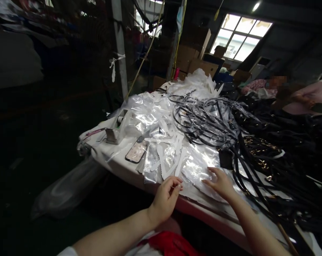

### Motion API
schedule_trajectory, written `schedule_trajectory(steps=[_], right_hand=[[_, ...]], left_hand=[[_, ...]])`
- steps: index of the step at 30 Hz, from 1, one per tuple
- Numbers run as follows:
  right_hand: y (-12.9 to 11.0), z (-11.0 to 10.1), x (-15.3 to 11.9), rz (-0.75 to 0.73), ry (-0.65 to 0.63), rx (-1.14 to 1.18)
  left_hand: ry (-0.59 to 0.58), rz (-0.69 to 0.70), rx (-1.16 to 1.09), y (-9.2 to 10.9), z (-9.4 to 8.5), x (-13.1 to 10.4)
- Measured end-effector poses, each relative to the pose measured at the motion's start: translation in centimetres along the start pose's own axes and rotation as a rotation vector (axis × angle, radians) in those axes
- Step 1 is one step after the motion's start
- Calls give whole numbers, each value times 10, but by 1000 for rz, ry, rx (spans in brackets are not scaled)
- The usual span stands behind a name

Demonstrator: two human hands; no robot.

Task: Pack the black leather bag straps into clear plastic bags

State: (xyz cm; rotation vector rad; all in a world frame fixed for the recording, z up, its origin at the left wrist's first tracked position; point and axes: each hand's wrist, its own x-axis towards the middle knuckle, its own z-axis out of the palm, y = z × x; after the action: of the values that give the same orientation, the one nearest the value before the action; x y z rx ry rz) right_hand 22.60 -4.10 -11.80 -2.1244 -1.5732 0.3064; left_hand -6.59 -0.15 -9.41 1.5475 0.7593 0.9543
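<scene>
My left hand [166, 199] is at the table's front edge, its fingers curled in and the thumb close to them. Whatever lies between those fingertips, if anything, is too small to make out. Just beyond it lie several white strips with toothed edges [161, 160] on clear plastic bags [151, 174]. My right hand [221, 183] hovers over or touches a stack of clear bags [200, 165], thumb and fingers apart and nothing seen in them. Coiled black straps in clear wrapping [208, 121] lie beyond the hands.
A phone [136, 151] lies left of the strips, near a small metal holder [112, 136]. More plastic film [147, 110] covers the table's far left. A heap of black straps [283, 153] fills the right side. Another person's pink sleeve [314, 96] shows there. A post [119, 46] stands behind.
</scene>
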Motion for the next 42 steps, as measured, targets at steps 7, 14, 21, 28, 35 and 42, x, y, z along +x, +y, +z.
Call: schedule_trajectory(steps=[7, 14, 21, 28, 35, 42], right_hand=[[-3, -1, 2, -48, 119, -12], [-53, 33, -14, -191, -19, 60], [-67, 35, -32, -252, -136, 79], [-71, 21, -40, -135, -23, 104], [-84, 1, -58, 5, 0, 221], [-84, -13, -73, 9, -33, 421]], left_hand=[[-32, -22, 13, -9, 9, -2], [-20, -5, 37, -4, 8, -4], [55, -10, 62, -9, -8, -1], [74, 13, 17, -9, -7, 3], [-28, 53, 152, -9, 0, 5], [-150, 217, 264, 2, 8, 24]])
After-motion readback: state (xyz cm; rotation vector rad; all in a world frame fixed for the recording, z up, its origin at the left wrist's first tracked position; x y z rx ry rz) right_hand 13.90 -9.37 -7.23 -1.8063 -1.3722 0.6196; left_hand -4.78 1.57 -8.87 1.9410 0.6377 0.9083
